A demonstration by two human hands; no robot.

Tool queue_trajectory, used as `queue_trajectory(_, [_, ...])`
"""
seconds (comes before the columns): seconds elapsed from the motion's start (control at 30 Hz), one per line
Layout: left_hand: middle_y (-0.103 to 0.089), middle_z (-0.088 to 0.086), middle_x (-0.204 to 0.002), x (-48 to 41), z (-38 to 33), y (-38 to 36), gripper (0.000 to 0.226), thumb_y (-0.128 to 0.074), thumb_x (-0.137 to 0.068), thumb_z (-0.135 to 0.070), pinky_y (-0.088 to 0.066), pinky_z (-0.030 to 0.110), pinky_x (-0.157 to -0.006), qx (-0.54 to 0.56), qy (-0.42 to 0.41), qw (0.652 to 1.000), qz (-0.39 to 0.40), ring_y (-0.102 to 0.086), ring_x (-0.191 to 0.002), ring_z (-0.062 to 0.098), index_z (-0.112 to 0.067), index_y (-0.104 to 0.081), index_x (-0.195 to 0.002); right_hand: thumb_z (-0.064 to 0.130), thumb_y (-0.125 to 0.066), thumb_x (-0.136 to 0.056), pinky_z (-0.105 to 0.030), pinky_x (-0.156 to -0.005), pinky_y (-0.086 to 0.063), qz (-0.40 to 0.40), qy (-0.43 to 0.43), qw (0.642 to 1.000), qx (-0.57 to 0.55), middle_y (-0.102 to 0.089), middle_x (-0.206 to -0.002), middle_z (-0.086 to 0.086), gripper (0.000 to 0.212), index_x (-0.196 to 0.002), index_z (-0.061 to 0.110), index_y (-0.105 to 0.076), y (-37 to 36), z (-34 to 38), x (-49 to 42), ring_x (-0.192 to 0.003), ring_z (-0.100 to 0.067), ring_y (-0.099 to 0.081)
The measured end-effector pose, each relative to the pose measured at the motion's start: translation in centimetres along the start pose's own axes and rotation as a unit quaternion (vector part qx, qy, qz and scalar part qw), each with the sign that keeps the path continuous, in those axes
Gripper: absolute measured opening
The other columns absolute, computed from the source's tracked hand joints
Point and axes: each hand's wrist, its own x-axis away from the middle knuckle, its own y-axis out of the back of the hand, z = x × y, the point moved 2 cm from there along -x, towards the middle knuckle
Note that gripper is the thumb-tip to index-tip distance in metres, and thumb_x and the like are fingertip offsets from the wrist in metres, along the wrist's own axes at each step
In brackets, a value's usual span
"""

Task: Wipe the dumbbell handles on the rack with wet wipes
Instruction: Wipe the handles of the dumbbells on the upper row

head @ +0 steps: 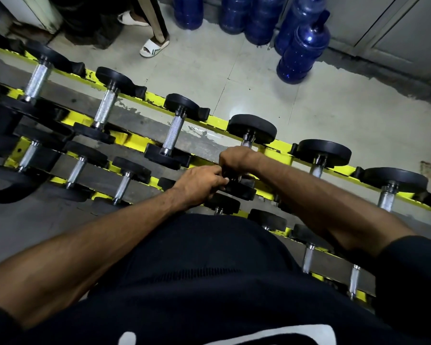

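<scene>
Six black-headed dumbbells (pixel 182 103) with knurled handles (pixel 174 133) line the top tier of the yellow rack (pixel 157 97). The right hand (pixel 237 158) clasps one handle (pixel 246 143); the left hand (pixel 199 183), at its 8 o'clock, is curled, grasp unclear.

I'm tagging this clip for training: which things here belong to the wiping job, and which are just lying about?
Job in hand: right hand gripping the handle of one dumbbell; left hand at its near end; other dumbbells; yellow rack. No wipe shows.

Just around: blue water jugs; a bystander's sandalled foot.
</scene>
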Motion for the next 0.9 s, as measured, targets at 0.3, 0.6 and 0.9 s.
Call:
queue_trajectory(0.3, [-0.060,-0.001,-0.086,0.1,0.3,-0.5,0.024,-0.080,-0.084,-0.022,-0.019,0.020,-0.054,0.022,0.040,0.999,-0.017,-0.062,-0.077,0.019,-0.025,-0.076,-0.107,0.013,-0.080,-0.074,-0.032,-0.065,-0.053,-0.216,-0.170,0.858,-0.433,-0.074,-0.080,-0.002,0.007,-0.081,0.013,-0.077,-8.8,-5.2,5.0,-0.071,-0.015,-0.065])
queue_trajectory(0.6, [-0.057,0.000,-0.086,0.1,0.3,-0.7,0.018,-0.076,-0.088,-0.024,-0.027,0.024,-0.058,0.023,0.041,0.999,-0.023,-0.060,-0.077,0.021,-0.022,-0.076,-0.106,-0.005,-0.049,-0.092,-0.027,-0.060,-0.048,-0.085,-0.224,0.723,-0.648,-0.067,-0.079,-0.009,0.024,-0.088,0.006,-0.070,-8.5,-3.6,1.6,-0.067,-0.019,-0.058])
queue_trajectory(0.9, [-0.057,-0.002,-0.084,0.1,0.6,-0.8,0.020,-0.081,-0.083,-0.025,-0.026,0.022,-0.056,0.035,0.046,0.998,-0.011,-0.058,-0.074,0.017,-0.024,-0.077,-0.103,-0.007,-0.082,-0.069,-0.036,-0.068,-0.055,-0.273,-0.141,0.740,-0.598,-0.070,-0.080,-0.008,0.019,-0.082,0.002,-0.072,-10.1,-4.6,4.3,-0.073,-0.018,-0.065])
